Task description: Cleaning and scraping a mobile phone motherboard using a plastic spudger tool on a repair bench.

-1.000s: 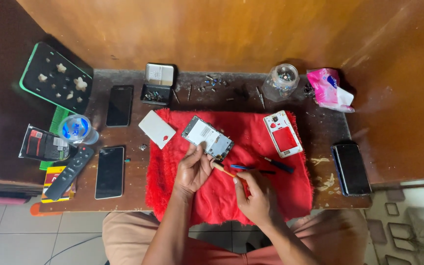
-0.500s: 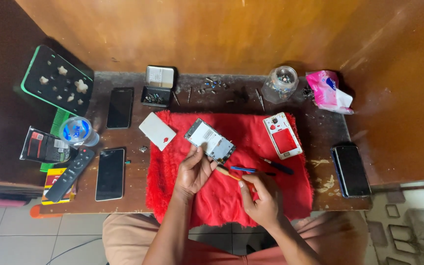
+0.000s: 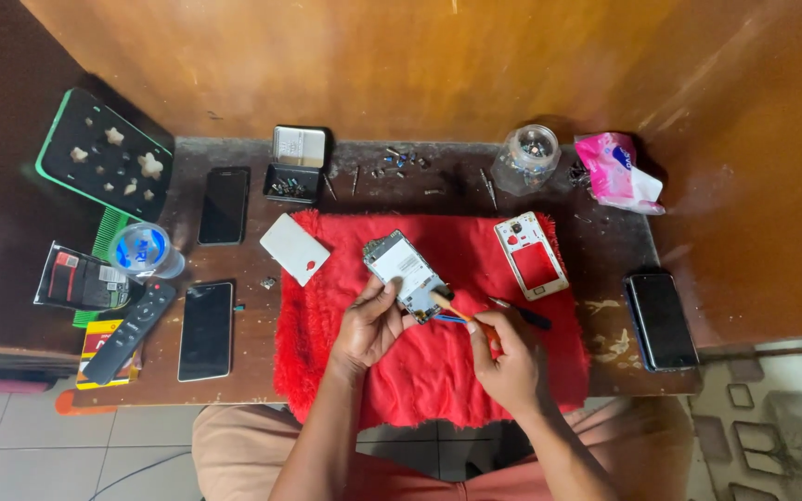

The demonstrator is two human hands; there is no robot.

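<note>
Opened phone body (image 3: 405, 274) lies tilted on the red cloth (image 3: 345, 334), just above and between my hands. My left hand (image 3: 368, 325) grips its lower edge, thumb and fingers closed on the frame. My right hand (image 3: 510, 360) sits lower right of it, fingers pinched around a thin wooden-handled tool (image 3: 461, 314); the tip touches the phone's lower right corner. Pen-like tools (image 3: 522, 314) lie on the cloth just beyond my right fingers. White and red phone frame (image 3: 531, 255) rests upper right on the cloth, apart from both hands. White back cover (image 3: 295, 249) overhangs the cloth's left edge onto the desk (image 3: 252, 371). Two dark phones (image 3: 206, 329) lie far left.
</note>
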